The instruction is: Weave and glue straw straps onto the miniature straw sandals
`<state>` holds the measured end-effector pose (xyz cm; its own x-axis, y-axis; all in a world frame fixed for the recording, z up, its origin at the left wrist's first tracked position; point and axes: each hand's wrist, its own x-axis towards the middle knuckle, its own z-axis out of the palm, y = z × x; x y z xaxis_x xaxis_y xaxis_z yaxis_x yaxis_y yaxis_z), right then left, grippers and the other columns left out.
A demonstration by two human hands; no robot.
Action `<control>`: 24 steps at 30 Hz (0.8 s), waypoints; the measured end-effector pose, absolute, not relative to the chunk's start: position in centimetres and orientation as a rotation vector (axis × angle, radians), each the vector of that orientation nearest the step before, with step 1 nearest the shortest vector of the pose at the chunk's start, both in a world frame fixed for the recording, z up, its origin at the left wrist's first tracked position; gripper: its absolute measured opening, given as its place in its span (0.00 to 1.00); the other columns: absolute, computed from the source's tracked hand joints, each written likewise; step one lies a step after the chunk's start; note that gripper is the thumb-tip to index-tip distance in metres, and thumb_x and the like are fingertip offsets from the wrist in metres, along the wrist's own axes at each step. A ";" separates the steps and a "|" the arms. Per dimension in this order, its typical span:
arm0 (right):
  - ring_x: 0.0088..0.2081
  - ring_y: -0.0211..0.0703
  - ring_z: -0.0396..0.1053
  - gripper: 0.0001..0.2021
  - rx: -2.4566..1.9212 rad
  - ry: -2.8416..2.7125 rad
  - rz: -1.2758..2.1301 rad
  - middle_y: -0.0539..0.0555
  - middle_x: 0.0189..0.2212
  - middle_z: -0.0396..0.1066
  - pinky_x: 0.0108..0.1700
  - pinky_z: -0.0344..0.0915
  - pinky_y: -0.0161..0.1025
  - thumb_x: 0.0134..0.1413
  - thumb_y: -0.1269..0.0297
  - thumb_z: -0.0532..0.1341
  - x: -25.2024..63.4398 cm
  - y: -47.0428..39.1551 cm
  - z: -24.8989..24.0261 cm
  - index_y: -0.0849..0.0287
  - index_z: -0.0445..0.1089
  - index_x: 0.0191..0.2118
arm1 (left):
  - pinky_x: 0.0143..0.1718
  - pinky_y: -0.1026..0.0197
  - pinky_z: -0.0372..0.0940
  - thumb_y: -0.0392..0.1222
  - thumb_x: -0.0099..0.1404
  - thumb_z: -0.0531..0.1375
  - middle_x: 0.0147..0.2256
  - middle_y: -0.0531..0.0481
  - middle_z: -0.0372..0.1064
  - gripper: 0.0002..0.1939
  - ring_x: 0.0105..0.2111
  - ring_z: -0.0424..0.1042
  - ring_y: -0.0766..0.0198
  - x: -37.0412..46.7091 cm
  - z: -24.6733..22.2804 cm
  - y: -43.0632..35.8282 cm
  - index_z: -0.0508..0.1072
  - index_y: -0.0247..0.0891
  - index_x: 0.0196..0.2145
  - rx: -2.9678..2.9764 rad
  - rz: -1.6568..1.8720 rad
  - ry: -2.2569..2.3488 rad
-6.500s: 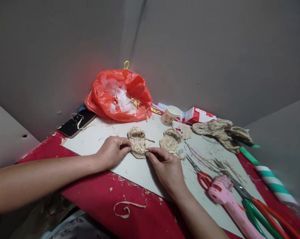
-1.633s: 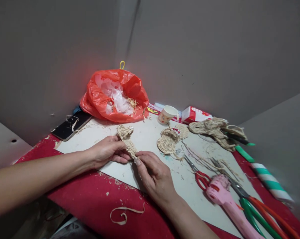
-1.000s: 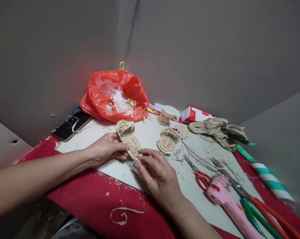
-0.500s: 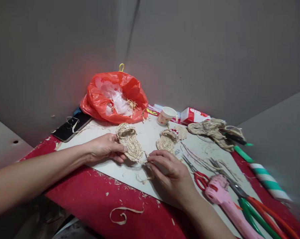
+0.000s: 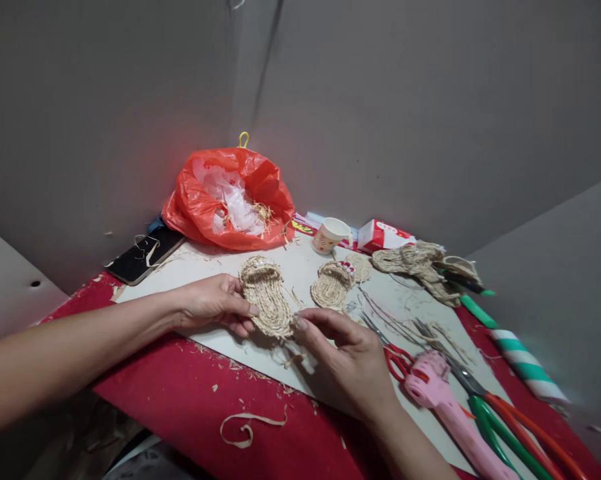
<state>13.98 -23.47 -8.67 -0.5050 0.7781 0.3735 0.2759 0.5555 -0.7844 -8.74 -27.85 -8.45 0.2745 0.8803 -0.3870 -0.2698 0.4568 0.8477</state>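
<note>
Centrally, the left hand [image 5: 225, 305] grips the woven straw slipper [image 5: 268, 299]; the right hand [image 5: 343, 343] pinches its lower-right edge.

head-worn view, facing forward, angled down, close

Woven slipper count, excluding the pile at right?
2: held slipper in the left hand; red-beaded slipper on the white board. The woven piece behind is partly hidden, maybe another.

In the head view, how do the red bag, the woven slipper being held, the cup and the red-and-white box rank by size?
1. Red bag
2. Woven slipper
Cup and red-and-white box: too close to rank.
</note>
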 end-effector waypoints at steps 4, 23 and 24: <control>0.28 0.39 0.71 0.08 -0.963 -1.881 1.098 0.50 0.26 0.74 0.32 0.67 0.33 0.51 0.61 0.65 13.5 -23.7 -8.9 0.56 0.69 0.35 | 0.29 0.61 0.71 0.35 0.50 0.69 0.21 0.46 0.74 0.11 0.21 0.74 0.65 -8.7 -8.9 -27.8 0.72 0.28 0.29 0.781 0.892 0.945; 0.26 0.33 0.67 0.12 -1.080 -1.513 1.568 0.47 0.25 0.73 0.30 0.65 0.29 0.43 0.60 0.72 14.0 -24.2 -8.6 0.56 0.76 0.36 | 0.27 0.65 0.69 0.39 0.52 0.68 0.23 0.48 0.72 0.13 0.21 0.72 0.68 -8.4 -8.4 -28.1 0.72 0.29 0.32 0.915 0.843 0.897; 0.26 0.33 0.67 0.13 -1.062 -1.491 1.590 0.47 0.26 0.73 0.29 0.65 0.28 0.43 0.61 0.72 14.0 -24.3 -8.5 0.55 0.75 0.37 | 0.26 0.66 0.68 0.39 0.52 0.68 0.23 0.48 0.72 0.12 0.21 0.71 0.69 -8.4 -8.4 -28.1 0.71 0.29 0.31 0.915 0.843 0.889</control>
